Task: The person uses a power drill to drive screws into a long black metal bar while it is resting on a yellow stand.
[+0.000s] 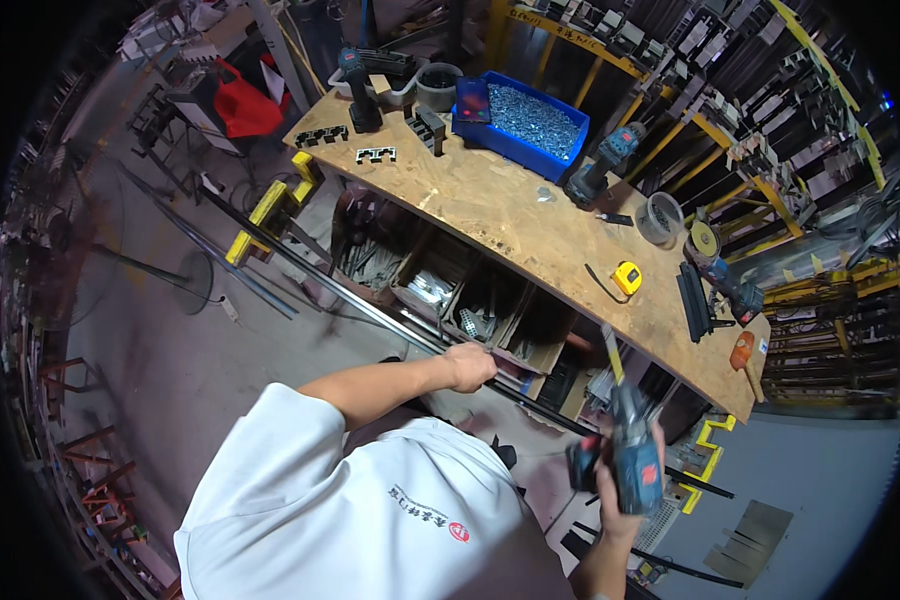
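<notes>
My left hand [469, 367] is closed round a long metal profile [370, 311] that runs in front of the workbench [515, 235]. My right hand [614, 506] grips a blue and black cordless drill [635, 462], somewhat blurred. Its long bit points up toward the bench's front edge. On the bench nearest the drill lies a yellow tape measure [626, 278]. Yellow brackets [267, 218] support the profile at its far left, and another yellow bracket [708, 465] stands at the right.
A blue bin [520, 150] of small metal fasteners stands at the back of the bench with a phone [473, 100] on its edge. Two more cordless drills [360, 90] [606, 165], a round tub [659, 218] and an orange mallet [743, 350] rest there. Open boxes [430, 275] fill the shelf below.
</notes>
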`<state>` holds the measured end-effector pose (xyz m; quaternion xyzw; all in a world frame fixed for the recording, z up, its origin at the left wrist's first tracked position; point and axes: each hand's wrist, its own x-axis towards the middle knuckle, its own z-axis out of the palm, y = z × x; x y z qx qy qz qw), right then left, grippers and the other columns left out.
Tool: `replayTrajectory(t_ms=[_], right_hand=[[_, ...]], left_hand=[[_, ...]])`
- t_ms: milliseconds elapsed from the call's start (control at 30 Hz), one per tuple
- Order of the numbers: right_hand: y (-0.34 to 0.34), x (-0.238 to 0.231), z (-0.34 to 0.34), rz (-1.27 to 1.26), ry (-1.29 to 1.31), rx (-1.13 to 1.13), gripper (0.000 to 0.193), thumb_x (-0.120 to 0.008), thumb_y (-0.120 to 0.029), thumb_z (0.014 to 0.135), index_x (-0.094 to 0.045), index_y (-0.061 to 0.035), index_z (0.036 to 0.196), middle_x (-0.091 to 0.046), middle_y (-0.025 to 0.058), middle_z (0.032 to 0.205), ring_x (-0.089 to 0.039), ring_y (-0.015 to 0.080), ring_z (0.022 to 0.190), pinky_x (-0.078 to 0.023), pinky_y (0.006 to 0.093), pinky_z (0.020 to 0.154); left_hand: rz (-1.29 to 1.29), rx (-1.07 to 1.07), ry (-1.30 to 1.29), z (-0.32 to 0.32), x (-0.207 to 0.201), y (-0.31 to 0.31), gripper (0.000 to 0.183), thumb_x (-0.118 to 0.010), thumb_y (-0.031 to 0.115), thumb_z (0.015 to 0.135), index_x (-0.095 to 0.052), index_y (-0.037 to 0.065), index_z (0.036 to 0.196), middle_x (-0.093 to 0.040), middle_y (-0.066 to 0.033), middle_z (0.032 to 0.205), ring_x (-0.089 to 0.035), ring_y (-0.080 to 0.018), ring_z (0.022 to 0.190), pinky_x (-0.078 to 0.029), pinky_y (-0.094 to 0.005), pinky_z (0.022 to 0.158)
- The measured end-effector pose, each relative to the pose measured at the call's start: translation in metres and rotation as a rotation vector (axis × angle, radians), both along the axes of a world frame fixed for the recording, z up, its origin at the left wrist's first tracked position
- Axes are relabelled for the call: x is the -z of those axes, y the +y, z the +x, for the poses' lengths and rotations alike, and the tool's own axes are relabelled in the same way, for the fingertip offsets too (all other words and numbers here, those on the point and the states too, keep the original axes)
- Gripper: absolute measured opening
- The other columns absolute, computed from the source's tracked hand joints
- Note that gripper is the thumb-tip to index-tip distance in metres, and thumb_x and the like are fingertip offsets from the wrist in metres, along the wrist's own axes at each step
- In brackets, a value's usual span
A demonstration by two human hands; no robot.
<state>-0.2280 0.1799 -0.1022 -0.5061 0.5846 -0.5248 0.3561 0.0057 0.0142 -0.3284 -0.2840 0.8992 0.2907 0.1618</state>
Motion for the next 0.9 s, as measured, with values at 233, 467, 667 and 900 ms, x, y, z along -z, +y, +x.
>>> replayTrajectory(t_ms=[233,467,667,900], right_hand=[[-0.181,0.041,0.056,-0.17,0.158,-0.136,0.044,-0.064,0.002,0.094,-0.055,0.0028,0.138,-0.064,0.0115,0.128,-0.063,0.0184,0.113,-0.048,0.037,0.102],[-0.332,0.118,0.123,-0.129,0.047,-0.042,0.039,-0.07,-0.002,0.095,-0.06,0.0015,0.133,-0.069,0.0087,0.119,-0.065,0.0179,0.11,-0.05,0.0339,0.099],[-0.376,0.166,0.131,-0.056,0.135,0.099,0.029,-0.071,-0.011,0.098,-0.065,0.0012,0.125,-0.068,0.006,0.118,-0.062,0.0172,0.105,-0.05,0.0342,0.097],[-0.362,0.16,0.145,0.224,0.179,0.338,0.034,-0.076,-0.019,0.096,-0.067,-0.0015,0.123,-0.068,0.0069,0.111,-0.064,0.0177,0.096,-0.052,0.0339,0.087]], left_hand=[[0.007,0.081,0.031,0.054,0.009,-0.019,0.02,-0.064,0.015,0.083,-0.079,0.007,0.093,-0.077,-0.0152,0.099,-0.074,-0.0344,0.095,-0.059,-0.0455,0.081],[0.078,-0.046,0.042,0.213,-0.002,-0.071,0.016,-0.063,0.017,0.083,-0.078,0.01,0.086,-0.076,-0.0145,0.09,-0.075,-0.0334,0.087,-0.06,-0.0462,0.075],[-0.184,0.014,0.052,0.331,0.023,-0.085,0.014,-0.062,0.016,0.084,-0.074,0.01,0.079,-0.074,-0.0108,0.088,-0.074,-0.0289,0.084,-0.058,-0.0419,0.068],[0.168,-0.078,-0.185,0.353,0.003,-0.118,0.018,-0.062,0.016,0.09,-0.078,0.011,0.085,-0.076,-0.0125,0.084,-0.076,-0.0298,0.082,-0.061,-0.0422,0.068]])
